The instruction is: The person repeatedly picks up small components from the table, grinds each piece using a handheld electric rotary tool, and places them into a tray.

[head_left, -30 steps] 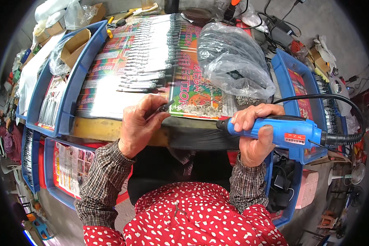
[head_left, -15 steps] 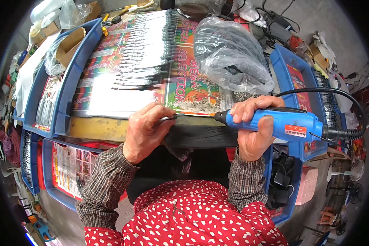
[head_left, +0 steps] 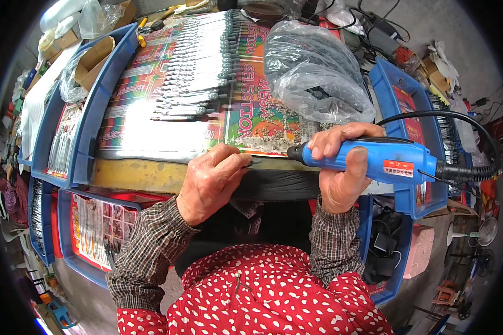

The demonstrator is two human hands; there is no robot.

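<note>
My right hand (head_left: 343, 167) is wrapped round a blue electric screwdriver (head_left: 394, 162), held level above the table's near edge. Its black nose (head_left: 297, 153) points left, toward my other hand. Between the pinched fingers of my left hand (head_left: 215, 178) is a slim dark piece (head_left: 254, 163); most of it is hidden, so I cannot tell its kind. A gap separates it from the screwdriver's nose. Beyond my hands, tiny metal screws (head_left: 279, 123) lie scattered on a printed colourful sheet (head_left: 145, 131). A row of slim silver-and-dark pieces (head_left: 201, 67) lies further back.
A clear plastic bag (head_left: 321, 84) of dark parts sits on the table's right. Blue bins flank the table at left (head_left: 92, 125) and right (head_left: 408, 84). The screwdriver's black cable (head_left: 475, 131) loops at the right. More bins stand lower down on both sides.
My left hand has shifted right and turned, and less of the slim dark piece shows. My right hand with the screwdriver has moved slightly left.
</note>
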